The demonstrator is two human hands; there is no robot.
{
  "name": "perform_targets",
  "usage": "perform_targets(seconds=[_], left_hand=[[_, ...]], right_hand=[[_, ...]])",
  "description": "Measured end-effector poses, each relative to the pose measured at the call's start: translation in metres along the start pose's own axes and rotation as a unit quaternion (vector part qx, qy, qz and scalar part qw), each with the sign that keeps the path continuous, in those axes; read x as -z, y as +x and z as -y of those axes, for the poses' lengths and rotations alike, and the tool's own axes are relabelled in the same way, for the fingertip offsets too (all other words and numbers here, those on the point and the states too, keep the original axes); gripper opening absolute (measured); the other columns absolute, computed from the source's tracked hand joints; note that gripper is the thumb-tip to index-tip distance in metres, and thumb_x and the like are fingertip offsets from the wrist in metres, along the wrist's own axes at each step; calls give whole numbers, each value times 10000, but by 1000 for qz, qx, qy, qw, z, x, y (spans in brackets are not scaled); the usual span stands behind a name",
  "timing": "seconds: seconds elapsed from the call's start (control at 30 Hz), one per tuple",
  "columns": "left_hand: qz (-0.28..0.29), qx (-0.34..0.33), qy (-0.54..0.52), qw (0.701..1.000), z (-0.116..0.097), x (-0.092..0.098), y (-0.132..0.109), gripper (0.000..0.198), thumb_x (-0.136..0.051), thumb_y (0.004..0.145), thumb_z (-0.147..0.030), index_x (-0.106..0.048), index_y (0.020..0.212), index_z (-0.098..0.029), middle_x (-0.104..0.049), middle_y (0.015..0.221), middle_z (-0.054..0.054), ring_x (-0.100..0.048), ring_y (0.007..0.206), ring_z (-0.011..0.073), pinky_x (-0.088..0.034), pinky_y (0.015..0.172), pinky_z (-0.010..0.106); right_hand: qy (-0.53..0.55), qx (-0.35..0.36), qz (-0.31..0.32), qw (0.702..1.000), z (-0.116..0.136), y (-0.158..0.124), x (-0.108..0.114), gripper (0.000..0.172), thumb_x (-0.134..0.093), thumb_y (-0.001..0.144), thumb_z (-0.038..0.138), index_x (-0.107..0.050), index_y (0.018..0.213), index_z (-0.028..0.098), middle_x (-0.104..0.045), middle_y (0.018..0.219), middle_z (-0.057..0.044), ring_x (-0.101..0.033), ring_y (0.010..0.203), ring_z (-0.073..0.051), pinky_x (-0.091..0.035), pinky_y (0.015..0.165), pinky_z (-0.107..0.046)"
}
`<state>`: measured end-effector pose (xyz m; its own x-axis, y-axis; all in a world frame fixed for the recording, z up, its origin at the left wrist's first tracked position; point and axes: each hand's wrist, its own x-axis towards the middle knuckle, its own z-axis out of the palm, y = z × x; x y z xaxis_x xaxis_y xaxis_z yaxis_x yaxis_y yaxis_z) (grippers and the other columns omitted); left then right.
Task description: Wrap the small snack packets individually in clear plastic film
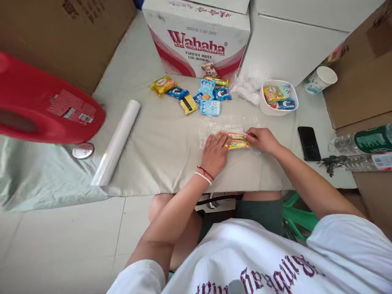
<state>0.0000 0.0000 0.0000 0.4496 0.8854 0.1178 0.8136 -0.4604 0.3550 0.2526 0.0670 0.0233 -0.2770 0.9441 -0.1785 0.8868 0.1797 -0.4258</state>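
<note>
Two yellow-and-orange stick-shaped snack packs [239, 144] lie side by side on a sheet of clear plastic wrap [211, 125] near the front of the table. My left hand [216, 153] rests on their left ends, its fingers laid out flat over them. At the right end, the fingertips of my right hand [261, 138] are pinched on the upper stick pack. Behind the wrap is a loose group of small snack packets, among them a light-blue packet [210, 108], a yellow packet [189, 104] and a larger yellow packet [162, 85].
A white bowl [265, 107] of snack packets stands right of some crumpled plastic [246, 87]. A roll of clear film [117, 141] and a red jug [67, 106] are at left. Rightward are a phone [309, 143], keys [332, 163], bottles [372, 141] and a paper cup [320, 80]. A Wahaha carton [199, 45] stands behind.
</note>
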Motion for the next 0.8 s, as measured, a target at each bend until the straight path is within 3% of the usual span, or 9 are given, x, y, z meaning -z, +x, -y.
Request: perform_targets(seconds=[0.1,0.2,0.33,0.43,0.5,0.53,0.63,0.73,0.8], left_hand=[[5,0,-10,1000,1,-1,0,532,-318,1084,-203,-492,1587,-212,-459,1676,78,-401,1579,248,-206,1331,577],[1,1,-22,1000,1,-1,0,519,-331,1085,-211,-515,1569,-249,-471,1667,80,-425,1565,252,-180,1326,623],[-1,4,-34,999,2,2,1,500,-337,1091,-223,-538,1546,-277,-474,1664,78,-432,1561,253,-162,1317,654],[5,6,-37,999,2,2,2,492,-339,1092,-217,-548,1535,-265,-472,1664,79,-424,1566,253,-156,1315,665],[7,6,-40,999,3,1,2,489,-339,1091,-207,-553,1528,-247,-475,1662,84,-423,1566,256,-149,1315,674],[6,6,-41,999,3,0,3,488,-340,1089,-201,-556,1526,-241,-478,1660,87,-424,1565,257,-147,1315,677],[1,4,-45,999,2,0,4,489,-346,1085,-191,-560,1522,-237,-485,1657,88,-431,1559,259,-155,1313,676],[-4,9,-46,999,1,2,3,487,-366,1079,-188,-587,1506,-260,-510,1644,59,-430,1554,276,-192,1311,635],[-15,16,-50,999,0,5,3,481,-385,1072,-188,-624,1479,-283,-539,1625,24,-416,1552,303,-240,1292,603]], right_hand=[[21,-5,16,1000,-3,1,16,401,-569,942,518,-773,990,177,-694,740,-26,-549,665,-172,-340,622,-286],[12,11,-29,999,1,15,32,436,-545,962,528,-776,978,158,-702,789,-57,-565,702,-189,-383,657,-302],[-50,75,-88,992,18,54,36,415,-546,981,469,-773,1101,144,-738,1052,-145,-621,969,-284,-456,894,-388],[-99,63,-46,992,34,81,24,531,-671,906,418,-688,1335,107,-722,1195,-185,-585,1128,-353,-436,998,-445],[-107,12,-1,994,42,92,17,646,-749,831,365,-639,1400,78,-737,1102,-169,-596,1076,-346,-456,937,-419],[-95,-15,18,995,45,95,15,627,-760,811,338,-657,1372,77,-740,1019,-141,-608,1005,-318,-462,886,-389],[-15,-41,44,998,52,89,24,355,-699,836,305,-766,1125,110,-691,807,-46,-570,753,-201,-421,730,-306],[30,24,43,998,58,64,38,280,-620,902,340,-782,1021,146,-651,718,-8,-520,650,-158,-379,665,-279],[7,89,34,995,63,40,38,287,-566,948,318,-774,1067,161,-707,795,-33,-582,709,-178,-401,700,-279]])
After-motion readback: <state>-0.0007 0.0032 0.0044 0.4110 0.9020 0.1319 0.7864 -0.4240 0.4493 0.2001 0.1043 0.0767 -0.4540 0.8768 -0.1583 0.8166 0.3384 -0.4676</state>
